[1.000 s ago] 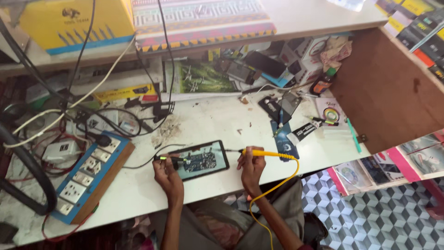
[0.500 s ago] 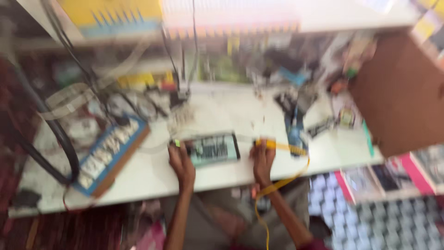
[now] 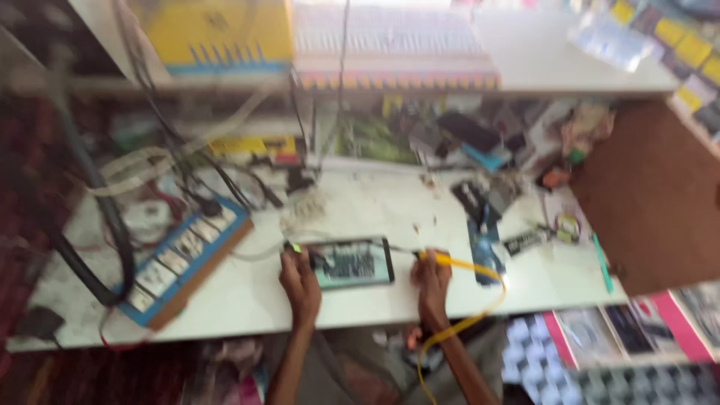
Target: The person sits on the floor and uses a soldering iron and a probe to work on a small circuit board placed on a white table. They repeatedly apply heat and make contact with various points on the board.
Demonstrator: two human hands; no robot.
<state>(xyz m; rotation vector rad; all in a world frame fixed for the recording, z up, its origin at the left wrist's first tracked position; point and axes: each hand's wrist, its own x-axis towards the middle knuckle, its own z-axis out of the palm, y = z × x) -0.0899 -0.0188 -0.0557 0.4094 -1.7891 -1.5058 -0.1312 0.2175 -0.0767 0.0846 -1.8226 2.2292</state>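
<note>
White and scuffed, the table point(image 3: 375, 206) runs across a cluttered work nook, and near its front edge lies an opened phone point(image 3: 351, 263) with its greenish insides facing up. The left hand point(image 3: 300, 276) rests on the phone's left end, fingers curled over its edge and pinning it flat. The right hand point(image 3: 431, 276) sits just right of the phone, closed around a yellow-handled soldering iron point(image 3: 450, 260) whose thin tip points left toward the phone's right edge; motion blur keeps me from telling whether tip and phone touch. A yellow cord point(image 3: 480, 311) loops from the iron down past the table's edge. To the left, well apart from the hands, a blue-framed switchboard point(image 3: 184, 259) lies at an angle among tangled cables. A yellow box point(image 3: 214, 34) stands on the shelf above.
</note>
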